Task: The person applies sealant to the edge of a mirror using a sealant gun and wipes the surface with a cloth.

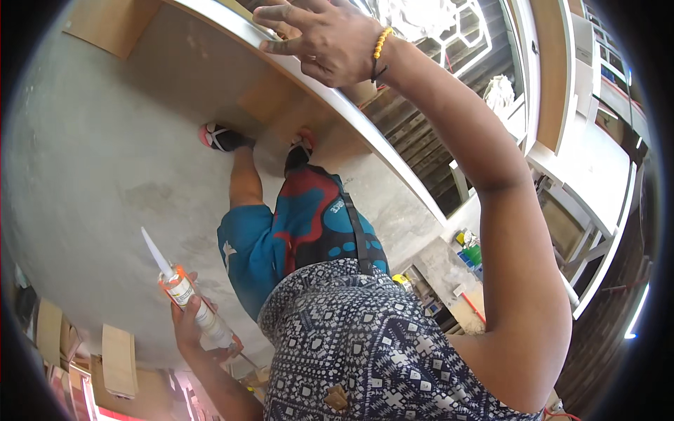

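Note:
In my left hand, low on the left, is a caulking gun with an orange frame. A white sealant tube lies in it, and its long pale nozzle points up and away from me. My right hand is raised at the top, with fingers spread and nothing visible in them. It is over the white edge of a long panel; whether the fingers touch it I cannot tell. A yellow bead bracelet circles that wrist.
Grey concrete floor spreads below, with my feet near the panel. Brown boards stand at the lower left. White-edged furniture pieces are at the right. Several small items, including a green container, lie on the floor behind my right arm.

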The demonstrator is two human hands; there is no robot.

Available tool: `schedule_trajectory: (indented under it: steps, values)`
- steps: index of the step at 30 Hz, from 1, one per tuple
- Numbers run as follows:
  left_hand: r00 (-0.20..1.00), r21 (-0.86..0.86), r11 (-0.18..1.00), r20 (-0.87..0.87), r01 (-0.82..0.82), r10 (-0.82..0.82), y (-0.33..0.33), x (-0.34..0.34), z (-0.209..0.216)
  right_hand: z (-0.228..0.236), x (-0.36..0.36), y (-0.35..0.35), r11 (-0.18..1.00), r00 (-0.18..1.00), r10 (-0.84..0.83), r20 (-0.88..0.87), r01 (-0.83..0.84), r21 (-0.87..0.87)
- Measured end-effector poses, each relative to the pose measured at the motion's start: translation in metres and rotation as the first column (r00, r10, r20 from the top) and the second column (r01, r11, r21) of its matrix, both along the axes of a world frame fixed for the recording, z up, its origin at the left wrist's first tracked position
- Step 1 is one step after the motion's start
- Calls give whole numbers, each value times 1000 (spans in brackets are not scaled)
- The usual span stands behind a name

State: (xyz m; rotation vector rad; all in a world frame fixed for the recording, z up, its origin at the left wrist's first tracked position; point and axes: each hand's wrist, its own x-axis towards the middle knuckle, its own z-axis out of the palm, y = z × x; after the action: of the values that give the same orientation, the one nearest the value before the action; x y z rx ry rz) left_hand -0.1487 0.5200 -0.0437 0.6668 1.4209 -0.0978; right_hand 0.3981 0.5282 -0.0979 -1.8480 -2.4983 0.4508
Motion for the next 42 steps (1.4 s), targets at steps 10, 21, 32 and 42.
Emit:
schedule_trajectory:
  steps: [10,21,32,42]
  values:
    - [999,-40,998,16,41,-41,1,-11,-4,2,-6,10,999,999,12,-36,-11,42]
    - [999,-21,998,-10,53,-54,1,-4,1,-4,-10,8,996,998,39,-40,-36,85]
    - [999,-49,998,11,33,-33,-3,1,4,0,-18,-4,999,997,49,-59,-48,22]
    - [999,-30,999,2,40,-40,-4,-3,3,3,-23,-20,999,995,34,-99,-32,18]
